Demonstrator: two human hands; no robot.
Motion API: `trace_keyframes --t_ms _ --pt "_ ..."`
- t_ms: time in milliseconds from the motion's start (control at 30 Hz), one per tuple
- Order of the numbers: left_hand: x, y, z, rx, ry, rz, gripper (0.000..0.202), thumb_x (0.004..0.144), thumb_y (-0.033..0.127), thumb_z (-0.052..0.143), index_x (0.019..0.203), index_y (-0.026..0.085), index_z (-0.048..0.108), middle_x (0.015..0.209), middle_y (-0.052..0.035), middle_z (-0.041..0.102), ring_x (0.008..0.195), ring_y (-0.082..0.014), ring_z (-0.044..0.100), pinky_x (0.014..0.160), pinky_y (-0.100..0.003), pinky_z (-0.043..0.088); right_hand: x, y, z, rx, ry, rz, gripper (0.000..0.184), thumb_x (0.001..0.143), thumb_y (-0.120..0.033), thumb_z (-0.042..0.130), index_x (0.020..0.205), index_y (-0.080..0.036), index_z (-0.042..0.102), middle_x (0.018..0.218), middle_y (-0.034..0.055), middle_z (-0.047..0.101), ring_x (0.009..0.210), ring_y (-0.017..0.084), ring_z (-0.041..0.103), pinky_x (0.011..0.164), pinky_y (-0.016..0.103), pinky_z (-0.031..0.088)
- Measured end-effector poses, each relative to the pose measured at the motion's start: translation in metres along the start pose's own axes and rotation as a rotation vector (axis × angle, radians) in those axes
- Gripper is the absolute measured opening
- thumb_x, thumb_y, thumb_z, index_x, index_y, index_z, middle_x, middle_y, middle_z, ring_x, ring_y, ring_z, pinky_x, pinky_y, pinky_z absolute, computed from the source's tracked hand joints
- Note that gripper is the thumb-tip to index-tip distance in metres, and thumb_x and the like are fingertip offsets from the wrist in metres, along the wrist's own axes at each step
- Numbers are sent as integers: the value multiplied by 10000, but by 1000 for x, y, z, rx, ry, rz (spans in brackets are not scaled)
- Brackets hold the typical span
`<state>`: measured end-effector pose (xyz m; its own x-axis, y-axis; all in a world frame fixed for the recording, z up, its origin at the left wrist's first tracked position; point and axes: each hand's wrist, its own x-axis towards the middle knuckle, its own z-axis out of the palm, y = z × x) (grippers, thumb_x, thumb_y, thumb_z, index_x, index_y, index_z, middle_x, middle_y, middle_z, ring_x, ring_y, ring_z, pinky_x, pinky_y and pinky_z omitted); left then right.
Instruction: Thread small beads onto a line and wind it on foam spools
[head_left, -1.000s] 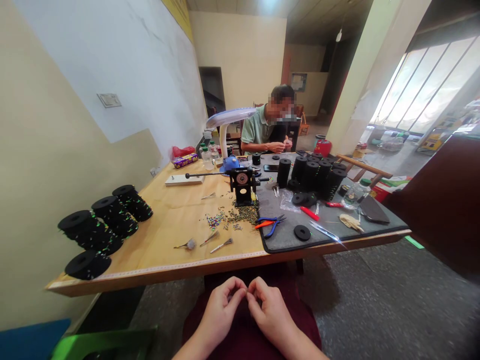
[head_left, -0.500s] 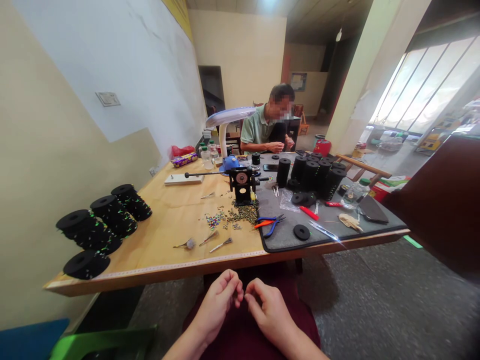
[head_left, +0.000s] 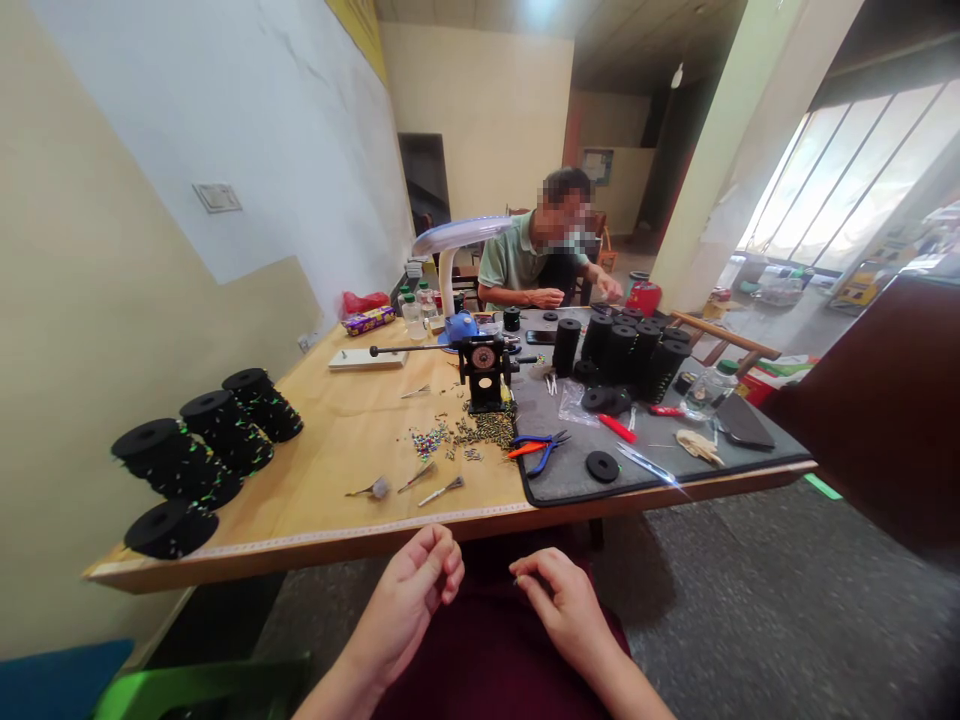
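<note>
Over my lap, in front of the table edge, my left hand (head_left: 421, 585) is closed, thumb pressed to its curled fingers. My right hand (head_left: 556, 598) pinches thumb against forefinger a short way to the right. Anything in either pinch is too small to make out. Beyond the hands, three small brush-like pieces (head_left: 442, 490) lie near the table's front edge. Behind them is a spread of small metallic pieces (head_left: 487, 430) beside some coloured beads (head_left: 429, 442). Pliers with blue and orange handles (head_left: 541, 450) and a black foam disc (head_left: 603, 466) rest on the grey mat (head_left: 570, 485).
A black hand-cranked counter device (head_left: 484, 375) and a blue-based lamp (head_left: 459, 325) stand mid-table. Black foam spools stand at left (head_left: 214, 415) and right (head_left: 621, 350). Tweezers (head_left: 649, 465) lie on the mat. Across the table sits another person (head_left: 510, 265). A green stool (head_left: 210, 690) is lower left.
My hands have moved apart, the left one leftward and slightly up, the right one to the right. Across the table, the other person's hand has reached out toward the foam spools.
</note>
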<state>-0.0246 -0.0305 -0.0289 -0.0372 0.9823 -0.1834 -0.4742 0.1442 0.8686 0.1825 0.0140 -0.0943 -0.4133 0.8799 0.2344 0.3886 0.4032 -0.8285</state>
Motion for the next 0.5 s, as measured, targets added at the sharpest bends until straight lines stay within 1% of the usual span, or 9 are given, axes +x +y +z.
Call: trace_keyframes --t_ms 67,133,200,233,333,367,433,500 --pt "1 -4 4 199 -16 56 281 826 398 613 706 180 481 614 42 476 538 -83 418 506 -196 361 0 2 -7 14 20 23 171 873 -221 526 916 -209 690 918 68 707 874 207 642 805 310 484" --pt "2 -7 9 384 -49 109 293 852 431 552 711 187 474 618 33 488 544 -100 444 513 -214 381 1 -2 -14 37 74 57 188 882 -263 524 933 -209 697 937 80 713 887 222 650 822 333 491" --pt "3 -8 14 544 -89 151 284 883 430 485 725 195 464 629 28 493 552 -114 463 522 -227 396 4 -12 -19 114 112 98 200 887 -298 524 953 -206 688 951 91 712 891 232 655 799 336 508" --pt "3 -8 16 623 -109 176 274 898 415 455 731 198 461 637 24 497 561 -120 470 532 -231 401 5 -20 -19 183 108 116 207 888 -312 522 982 -206 673 972 96 707 903 235 654 768 327 522" --pt "2 -7 19 852 -162 277 245 928 347 393 738 206 455 670 9 516 604 -134 486 585 -241 410 11 -45 -10 473 0 115 295 877 -325 536 1150 -222 573 1119 108 653 1004 244 624 649 275 544" --pt "1 -7 19 919 -172 314 238 933 326 379 740 208 453 681 5 522 615 -138 490 599 -244 408 12 -52 -5 555 -56 105 321 869 -320 546 1177 -226 546 1137 104 640 993 233 625 638 266 543" --pt "-1 -8 15 1038 -173 383 223 936 290 358 750 213 452 699 -3 532 625 -145 501 612 -249 406 15 -62 6 652 -145 98 321 860 -307 561 1168 -220 533 1085 88 651 943 207 632 638 252 534" --pt "-2 -10 9 1136 -147 431 210 936 267 346 765 217 458 710 -8 538 626 -151 512 611 -253 402 17 -64 14 688 -197 127 300 853 -303 564 1134 -204 532 970 66 668 820 175 642 596 233 518"
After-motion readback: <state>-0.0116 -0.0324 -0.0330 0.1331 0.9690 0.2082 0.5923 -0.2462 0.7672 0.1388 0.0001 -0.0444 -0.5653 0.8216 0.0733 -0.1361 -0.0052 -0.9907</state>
